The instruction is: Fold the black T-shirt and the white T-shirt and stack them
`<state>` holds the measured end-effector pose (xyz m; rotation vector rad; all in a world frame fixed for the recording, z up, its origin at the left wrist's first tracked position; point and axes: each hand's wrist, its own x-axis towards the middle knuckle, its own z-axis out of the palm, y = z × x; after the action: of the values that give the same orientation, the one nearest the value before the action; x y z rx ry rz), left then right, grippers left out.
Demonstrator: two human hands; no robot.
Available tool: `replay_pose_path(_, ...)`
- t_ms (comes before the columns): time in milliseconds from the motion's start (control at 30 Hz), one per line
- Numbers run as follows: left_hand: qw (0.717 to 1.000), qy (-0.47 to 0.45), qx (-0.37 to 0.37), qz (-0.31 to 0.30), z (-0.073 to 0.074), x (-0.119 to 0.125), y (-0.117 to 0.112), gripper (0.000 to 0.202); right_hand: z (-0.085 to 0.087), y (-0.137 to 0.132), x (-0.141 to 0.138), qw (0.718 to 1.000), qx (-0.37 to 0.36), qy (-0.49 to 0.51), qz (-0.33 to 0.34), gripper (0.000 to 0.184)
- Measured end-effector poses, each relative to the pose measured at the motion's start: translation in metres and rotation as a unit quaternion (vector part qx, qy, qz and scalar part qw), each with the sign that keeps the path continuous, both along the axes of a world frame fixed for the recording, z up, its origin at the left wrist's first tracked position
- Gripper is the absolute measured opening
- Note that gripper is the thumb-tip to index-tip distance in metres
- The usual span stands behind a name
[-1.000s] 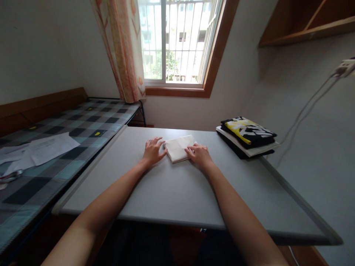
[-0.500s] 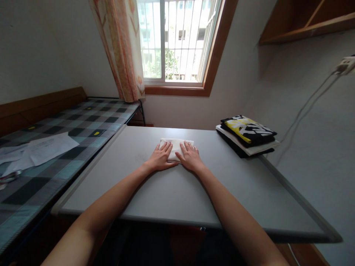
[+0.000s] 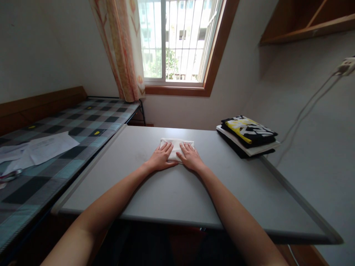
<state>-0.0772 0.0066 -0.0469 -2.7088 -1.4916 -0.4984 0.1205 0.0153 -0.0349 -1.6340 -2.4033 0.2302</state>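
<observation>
Daylight from the barred window falls across the grey laminate bench I'm working at, with a peach-patterned curtain hanging at the window's left edge. Near the middle of the bench, toward the far side, lies the small folded white cloth, squared into a flat packet. My left hand and right hand rest side by side on its near half, palms down, thumbs almost meeting. Neither grip pinches anything: the fingers lie flat and slightly spread, pressing the cloth to the bench. I judge this flat-handed pressure is there to keep the folds from springing up and to smooth the layers.

At the right far corner of the bench sits a stack of folded garments, black and white with a yellow-patterned one on top, well apart from the cloth; it looks like a finished pile kept out of the way. To my left runs a bed with a checked teal and grey cover, with loose white paper sheets on it.
</observation>
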Motion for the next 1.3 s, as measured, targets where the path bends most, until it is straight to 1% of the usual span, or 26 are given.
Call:
replay_pose_path(100,1.0,-0.012,0.008,-0.004,0.001,-0.001,-0.001,0.086,-0.001,0.001,0.001,1.0,-0.002,0.006,0.003,0.068)
replay_pose_path(200,0.999,-0.034,0.031,-0.02,0.005,-0.003,-0.002,0.076,-0.001,0.001,0.002,1.0,0.0,0.008,0.006,0.068)
replay_pose_path(300,0.995,-0.061,0.061,-0.048,0.008,-0.005,-0.002,0.062,0.0,0.001,0.002,1.0,0.007,0.008,0.012,0.068)
replay_pose_path(400,0.991,-0.079,0.073,-0.084,0.009,-0.005,0.0,0.047,-0.001,0.001,0.002,1.0,0.011,0.007,0.014,0.066)
replay_pose_path(467,0.987,-0.089,0.078,-0.106,0.01,-0.005,0.001,0.041,-0.001,0.001,0.002,1.0,0.015,0.014,0.015,0.066)
replay_pose_path(533,0.985,-0.093,0.078,-0.121,0.01,-0.005,0.0,0.039,-0.001,0.001,0.004,0.999,0.032,0.029,0.018,0.065)
replay_pose_path(600,0.986,-0.095,0.073,-0.119,0.01,-0.006,0.0,0.04,0.002,0.001,0.006,0.996,0.071,0.051,0.026,0.058)
replay_pose_path(667,0.987,-0.101,0.071,-0.101,0.01,-0.008,-0.001,0.041,0.007,0.0,0.008,0.989,0.12,0.081,0.032,0.045)
replay_pose_path(733,0.988,-0.105,0.07,-0.093,0.011,-0.009,-0.001,0.036,0.013,-0.002,0.008,0.981,0.15,0.113,0.04,0.031)
replay_pose_path(800,0.987,-0.103,0.065,-0.104,0.012,-0.01,-0.001,0.028,0.018,-0.004,0.008,0.978,0.145,0.137,0.06,0.022)
replay_pose_path(867,0.986,-0.099,0.057,-0.12,0.014,-0.011,-0.002,0.024,0.02,-0.006,0.006,0.978,0.12,0.146,0.089,0.017)
replay_pose_path(1000,0.986,-0.088,0.049,-0.134,0.018,-0.014,-0.003,0.029,0.018,-0.007,0.003,0.98,0.086,0.138,0.118,0.017)
replay_pose_path(1167,0.985,-0.033,0.101,-0.138,0.017,-0.013,0.0,0.019,0.013,-0.006,0.004,0.976,0.092,0.142,0.139,0.016)
replay_pose_path(1300,0.98,-0.012,0.122,-0.155,0.013,-0.014,0.003,0.016,0.016,-0.008,0.006,0.973,0.101,0.133,0.163,0.015)
